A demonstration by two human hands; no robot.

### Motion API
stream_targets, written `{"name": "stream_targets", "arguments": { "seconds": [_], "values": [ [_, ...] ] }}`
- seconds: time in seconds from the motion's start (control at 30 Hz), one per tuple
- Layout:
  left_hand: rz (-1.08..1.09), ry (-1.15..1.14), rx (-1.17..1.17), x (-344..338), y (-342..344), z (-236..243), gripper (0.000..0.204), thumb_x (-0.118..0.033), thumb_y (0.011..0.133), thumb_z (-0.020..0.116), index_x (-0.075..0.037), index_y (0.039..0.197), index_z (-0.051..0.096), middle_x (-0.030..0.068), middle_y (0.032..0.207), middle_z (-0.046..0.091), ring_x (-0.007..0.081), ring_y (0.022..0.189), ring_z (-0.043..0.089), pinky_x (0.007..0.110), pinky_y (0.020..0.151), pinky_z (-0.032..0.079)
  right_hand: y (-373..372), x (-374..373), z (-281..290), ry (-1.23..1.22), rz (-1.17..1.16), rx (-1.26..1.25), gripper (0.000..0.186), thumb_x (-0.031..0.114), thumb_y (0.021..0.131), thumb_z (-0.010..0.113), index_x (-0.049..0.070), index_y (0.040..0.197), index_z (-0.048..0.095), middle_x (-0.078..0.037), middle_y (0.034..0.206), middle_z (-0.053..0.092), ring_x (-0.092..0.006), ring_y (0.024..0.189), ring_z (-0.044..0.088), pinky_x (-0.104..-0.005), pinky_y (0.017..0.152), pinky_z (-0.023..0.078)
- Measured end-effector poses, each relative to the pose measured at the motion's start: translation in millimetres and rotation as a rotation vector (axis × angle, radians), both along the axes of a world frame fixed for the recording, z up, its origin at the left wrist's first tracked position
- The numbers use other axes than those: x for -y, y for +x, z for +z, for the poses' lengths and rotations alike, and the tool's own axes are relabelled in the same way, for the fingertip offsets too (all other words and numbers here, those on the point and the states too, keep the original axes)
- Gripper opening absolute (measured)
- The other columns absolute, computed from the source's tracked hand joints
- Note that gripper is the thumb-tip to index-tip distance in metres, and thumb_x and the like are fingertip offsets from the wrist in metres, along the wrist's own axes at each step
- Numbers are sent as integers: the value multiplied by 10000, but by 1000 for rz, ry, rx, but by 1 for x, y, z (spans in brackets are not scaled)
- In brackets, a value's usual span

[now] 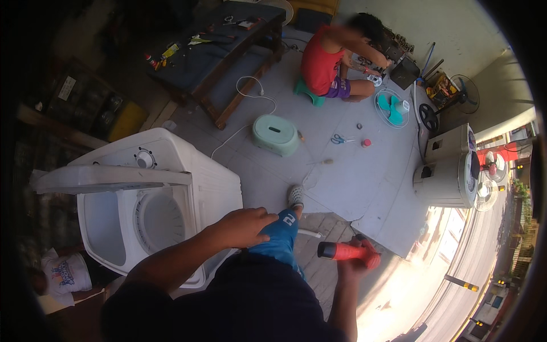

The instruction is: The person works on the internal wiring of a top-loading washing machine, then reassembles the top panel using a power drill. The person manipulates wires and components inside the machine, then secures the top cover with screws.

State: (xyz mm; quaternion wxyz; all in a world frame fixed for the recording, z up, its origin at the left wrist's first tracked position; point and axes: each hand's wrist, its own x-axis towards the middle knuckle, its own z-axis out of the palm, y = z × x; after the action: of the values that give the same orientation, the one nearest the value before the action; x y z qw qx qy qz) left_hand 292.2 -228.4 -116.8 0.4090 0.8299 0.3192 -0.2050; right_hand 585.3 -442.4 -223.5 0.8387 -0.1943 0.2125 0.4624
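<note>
My right hand (351, 270) is wrapped around a red and black cordless drill (348, 251), held out over the ground at my right side. My left hand (242, 227) lies with its fingers stretched out by the blue shorts (276, 236) on my leg, and nothing shows in it. Left of that hand stands a white twin-tub washing machine (219, 191) with its lid (114, 178) raised. One tub is round and perforated, the other a plain bay. A control knob (145, 159) sits on its panel.
A person in red (319, 62) sits on a low stool, handling parts. Between us are a mint-green stool (275, 135), scissors (342, 139) and a fan with teal blades (392, 108). A workbench (196, 62) holds tools; a white cord (250, 131) crosses the floor. Another person (65, 276) is at lower left.
</note>
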Motion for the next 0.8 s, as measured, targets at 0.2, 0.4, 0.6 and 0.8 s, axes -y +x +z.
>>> {"name": "stream_targets", "arguments": {
  "seconds": [0.2,0.4,0.6,0.8],
  "values": [
    [-100,54,27,-99,76,-25,560,-341,978,665,-98,1458,510,162,1263,626,332,1128,656,460,988,521,117,-84,-15,-293,125,281,432,527,1005,474,118,1041,608,-35,797,583,-207,798,627,-420,774,527],
    [403,88,-108,-136,24,44,532,-348,972,667,-90,1422,548,171,1243,644,344,1124,656,461,963,528,195,-261,-15,-702,643,642,440,612,974,509,175,995,560,-1,761,548,-181,712,576,-353,680,489],
    [1003,245,-76,-90,-15,51,521,-346,954,700,-78,1385,586,169,1203,668,339,1101,666,452,966,524,114,-470,-17,-472,1422,1538,497,315,914,724,26,1272,536,-41,998,635,-153,880,628,-329,799,529],
    [1708,299,102,-44,7,22,431,-251,891,774,-27,1246,680,189,1130,704,366,1016,697,440,892,554,-80,-672,1,-201,1687,2502,1080,522,697,775,36,1542,311,-237,1257,678,-414,1162,669,-473,1000,509]
  ]
}}
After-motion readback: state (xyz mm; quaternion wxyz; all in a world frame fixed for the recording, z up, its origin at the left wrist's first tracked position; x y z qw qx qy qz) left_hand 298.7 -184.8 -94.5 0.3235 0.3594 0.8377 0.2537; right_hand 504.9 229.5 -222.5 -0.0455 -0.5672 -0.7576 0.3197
